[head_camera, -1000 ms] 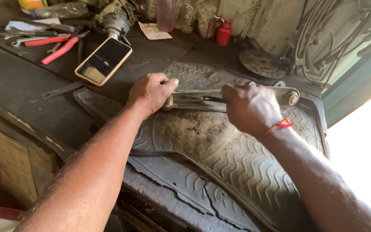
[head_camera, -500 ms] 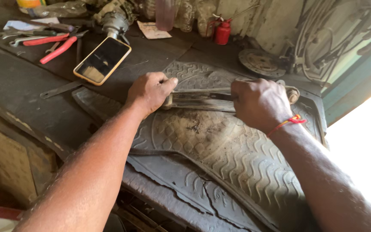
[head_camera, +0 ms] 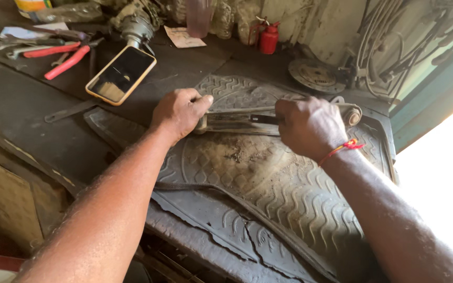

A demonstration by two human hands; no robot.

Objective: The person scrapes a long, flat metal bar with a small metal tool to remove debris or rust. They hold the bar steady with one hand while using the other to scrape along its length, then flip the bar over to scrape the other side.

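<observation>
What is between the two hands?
In the head view, a dusty metal arm spans from the left hand to the right hand, lying on the rubber mat.

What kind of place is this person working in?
Probably a small repair workshop, perhaps for vehicles. Both hands grip a long metal part lying on a dusty rubber car mat, red-handled pliers lie on the grimy workbench, and cables hang on the wall.

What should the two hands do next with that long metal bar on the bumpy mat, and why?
Probably keep the left hand pressing its end down while the right hand works the middle. Both hands grip the metal bar, which lies flat across the dirty rubber mat, and a dark slim piece shows by the right hand's fingers. What that piece is, I cannot tell. A steady hold likely stops the bar sliding.
</observation>
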